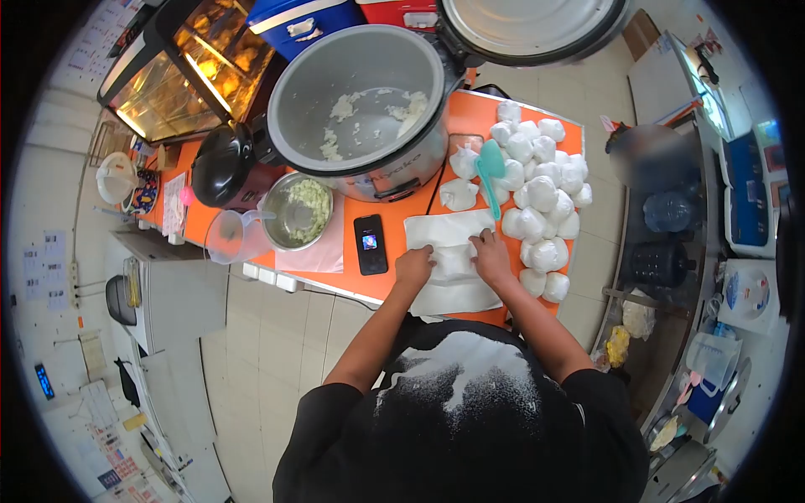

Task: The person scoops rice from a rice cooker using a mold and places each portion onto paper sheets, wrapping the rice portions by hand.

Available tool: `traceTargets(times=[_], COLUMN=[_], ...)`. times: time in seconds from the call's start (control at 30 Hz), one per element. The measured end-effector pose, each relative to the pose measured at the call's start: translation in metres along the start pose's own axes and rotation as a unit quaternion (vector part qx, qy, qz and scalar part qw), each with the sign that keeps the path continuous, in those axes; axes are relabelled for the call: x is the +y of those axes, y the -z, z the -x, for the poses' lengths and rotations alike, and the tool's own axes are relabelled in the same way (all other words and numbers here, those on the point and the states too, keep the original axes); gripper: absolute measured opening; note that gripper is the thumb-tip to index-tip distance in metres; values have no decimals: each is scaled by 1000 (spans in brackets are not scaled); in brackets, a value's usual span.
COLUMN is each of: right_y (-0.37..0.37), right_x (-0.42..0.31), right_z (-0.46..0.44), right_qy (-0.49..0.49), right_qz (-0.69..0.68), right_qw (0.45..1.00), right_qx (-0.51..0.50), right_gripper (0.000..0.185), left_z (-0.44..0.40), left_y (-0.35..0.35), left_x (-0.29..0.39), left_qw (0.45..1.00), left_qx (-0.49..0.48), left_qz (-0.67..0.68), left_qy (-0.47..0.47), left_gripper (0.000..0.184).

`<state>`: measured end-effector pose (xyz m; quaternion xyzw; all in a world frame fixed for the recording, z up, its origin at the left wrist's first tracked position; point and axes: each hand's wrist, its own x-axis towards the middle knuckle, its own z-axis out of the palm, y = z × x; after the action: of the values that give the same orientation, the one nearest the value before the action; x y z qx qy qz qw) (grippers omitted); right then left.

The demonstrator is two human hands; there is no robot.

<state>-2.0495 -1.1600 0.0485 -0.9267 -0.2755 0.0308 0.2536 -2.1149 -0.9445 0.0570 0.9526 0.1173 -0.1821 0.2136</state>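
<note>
White wrapping paper (457,298) lies in front of me on the orange table, with a raised fold across its middle. My left hand (414,268) grips the fold's left end between curled fingers. At the right end, my right hand (490,258) has its fingers bent and closed on the same paper. What the fold covers is hidden. Just beyond my right hand, a teal rice paddle (488,174) rests against several round white-wrapped bundles (541,193) heaped on the table's right side.
A large open rice cooker (289,92) with rice remnants stands beyond the paper. To the left are a black phone (371,245), a metal bowl (272,220) of pale chopped food, a clear plastic jug (226,237) and a smaller dark cooker (222,168). A lit food display case (159,105) stands farther back.
</note>
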Motion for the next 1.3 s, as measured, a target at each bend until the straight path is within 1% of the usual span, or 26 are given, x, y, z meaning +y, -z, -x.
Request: traceTargets(times=[0.07,0.1,0.17,0.2,0.3,0.37,0.4,0.47,0.5,0.57,0.6,0.67,0.7,0.77,0.8,0.83,0.9,0.93,0.97,1.03,1.07,1.13,1.17,1.23,1.27,1.3], right_y=[2,-4,-16,-21,-31,-33,-29,-13,-17,-22,-21,-19,-16,-4,8,6,2,-8,-16,-26,-29,-32,-28,-3,-4,-4], right_x=[3,6,9,9,10,16,13,4,8,18,20,23,26,35,28,29,31,33,34,29,25,15,16,9,13,18], right_z=[-2,0,3,6,26,42,49,59,61,68,67,57,49,34,23,15,2,-4,-6,-14,-14,-10,-9,-13,-9,-6], right_qy=[38,41,-3,-2,-3,37,35,118,116,39,36,-25,-27,-40,-64,-69,-101,-124,-126,-126,-128,-57,-57,79,77,19], right_qz=[42,39,40,39,29,-60,-61,-84,-85,-158,-158,-178,-179,-210,-216,-213,-170,-177,-176,-84,-84,-36,-35,-50,-49,-191], right_qw=[998,998,997,997,997,997,997,989,989,986,986,982,982,962,958,958,952,951,951,969,969,992,992,993,994,969], right_qx=[-29,-34,-62,-66,-65,-25,-28,21,20,-22,-24,-58,-60,-168,-178,-177,-232,-222,-220,-197,-195,-109,-108,-70,-66,-156], right_gripper=[27,27,23,23,19,26,26,28,28,33,33,27,27,24,15,15,15,16,16,16,16,20,20,26,26,28], left_z=[5,5,3,5,23,37,46,60,58,47,43,35,28,12,4,-2,-10,-14,-18,-28,-34,-38,-37,-34,-32,-30], left_y=[-10,-16,-28,-33,-46,-51,-51,-46,-50,-57,-54,-39,-32,-21,-17,-11,0,2,2,1,0,3,5,1,0,0], left_x=[-3,-8,-19,-23,-37,-40,-37,-29,-32,-40,-42,-45,-45,-44,-45,-43,-39,-37,-32,-20,-13,4,5,-1,-4,-7], left_qw=[991,992,963,964,960,933,934,951,952,948,949,946,947,953,957,956,973,981,980,982,982,971,971,957,956,958], left_qx=[103,101,203,200,109,197,194,184,182,159,156,89,87,25,27,25,-21,-46,-46,-82,-82,-121,-120,63,64,45], left_qz=[-59,-59,-50,-49,-127,-163,-162,-113,-113,-144,-143,-163,-163,-137,-115,-112,7,1,1,-95,-96,-189,-190,-140,-142,-65], left_qy=[-56,-50,-170,-167,-223,-255,-254,-219,-219,-234,-235,-264,-264,-270,-266,-270,-229,-190,-193,-138,-140,-85,-86,-245,-249,-275], left_gripper=[17,17,19,19,29,39,39,43,43,42,42,40,40,32,23,23,13,13,13,15,15,22,22,26,26,28])
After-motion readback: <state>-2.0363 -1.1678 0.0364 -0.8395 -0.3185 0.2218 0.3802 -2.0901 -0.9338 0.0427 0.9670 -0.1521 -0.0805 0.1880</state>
